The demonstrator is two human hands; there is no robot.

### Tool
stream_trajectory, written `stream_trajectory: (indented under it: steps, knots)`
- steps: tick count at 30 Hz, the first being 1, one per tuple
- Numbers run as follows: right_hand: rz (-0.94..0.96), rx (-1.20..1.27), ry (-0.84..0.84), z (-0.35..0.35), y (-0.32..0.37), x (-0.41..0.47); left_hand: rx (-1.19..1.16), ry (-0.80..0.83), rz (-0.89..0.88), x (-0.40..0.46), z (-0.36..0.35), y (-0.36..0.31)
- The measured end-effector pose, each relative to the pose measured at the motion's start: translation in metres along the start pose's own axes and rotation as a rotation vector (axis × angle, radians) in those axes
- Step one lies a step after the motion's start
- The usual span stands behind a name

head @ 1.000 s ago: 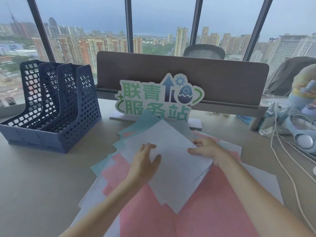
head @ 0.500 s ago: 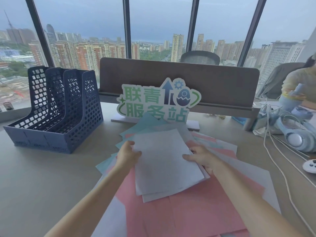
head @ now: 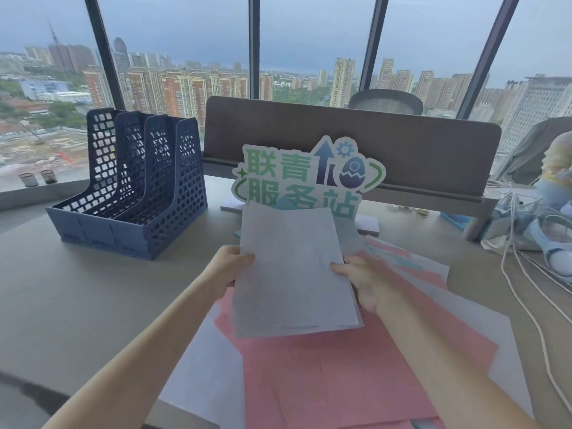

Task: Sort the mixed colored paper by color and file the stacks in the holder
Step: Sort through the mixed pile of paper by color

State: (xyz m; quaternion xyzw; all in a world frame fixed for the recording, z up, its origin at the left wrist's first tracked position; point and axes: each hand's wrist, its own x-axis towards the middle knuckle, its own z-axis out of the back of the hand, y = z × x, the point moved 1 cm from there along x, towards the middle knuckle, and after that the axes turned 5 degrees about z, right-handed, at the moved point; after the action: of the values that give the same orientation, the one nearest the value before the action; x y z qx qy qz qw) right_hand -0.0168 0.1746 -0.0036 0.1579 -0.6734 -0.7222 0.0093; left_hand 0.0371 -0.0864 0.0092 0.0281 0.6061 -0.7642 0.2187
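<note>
Left hand (head: 230, 267) and right hand (head: 366, 281) pinch the two side edges of a small white stack (head: 294, 270), lifted clear of the spread paper.

Each hand has its thumb on top and fingers curled under the sheets, so the stack hangs between them, tilted up at the far end above the pink sheets (head: 356, 366) that cover the worktop (head: 77, 289). Teal sheets (head: 286, 203) peek out behind it and more white ones lie under the pink. The blue holder (head: 136, 193) stands well apart to the left, its slots showing no paper. To do this step well, I would judge it best to tap the stack's lower edge on the worktop until the corners line up, keep the grip even on both sides so no sheet slides out, then carry it across and feed it upright into one slot.
</note>
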Motion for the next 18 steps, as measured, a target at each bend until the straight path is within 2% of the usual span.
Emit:
stream_trajectory:
  steps: [7,12,18]
  knots:
    - [0.034,-0.121,0.03,-0.056,0.005,-0.003,0.077,-0.095,0.015,-0.01,0.055,0.005]
    - [0.058,-0.127,0.198,-0.113,0.017,-0.005,0.056,-0.213,0.033,-0.021,0.111,0.02]
    - [0.069,-0.203,0.422,-0.226,0.023,-0.008,0.026,-0.432,0.064,-0.036,0.217,0.055]
